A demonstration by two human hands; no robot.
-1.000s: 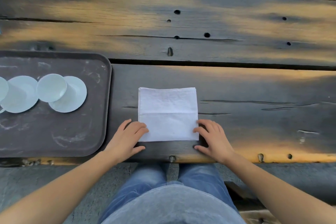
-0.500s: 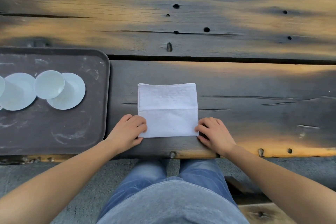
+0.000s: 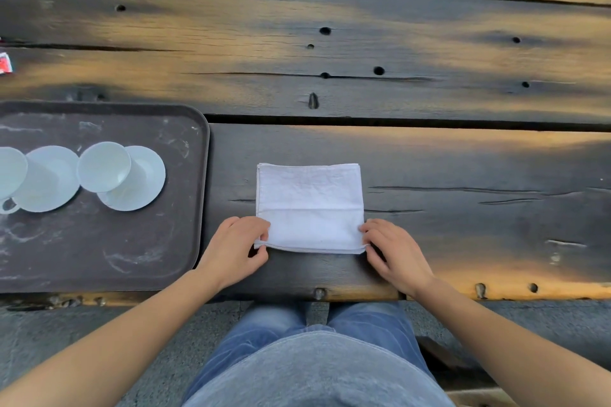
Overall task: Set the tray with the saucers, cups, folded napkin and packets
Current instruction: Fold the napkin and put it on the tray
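A white folded napkin (image 3: 310,205) lies on the dark wooden table in front of me. My left hand (image 3: 237,248) pinches its near left corner. My right hand (image 3: 393,249) pinches its near right corner. The near edge is lifted slightly off the wood. A dark brown tray (image 3: 109,254) sits to the left. On it stand two white cups on white saucers: one cup (image 3: 104,166) on its saucer (image 3: 139,185) near the tray's right side, the other saucer (image 3: 49,178) and its cup (image 3: 10,172) cut by the left frame edge.
A red and white packet (image 3: 5,63) lies at the far left edge of the table, mostly out of frame. The plank table (image 3: 429,59) has gaps, knot holes and bolt heads. Its near edge runs just above my knees.
Both hands went from resting flat at the napkin's near corners to pinching them, and the near edge has lifted slightly. The view shifted a little.
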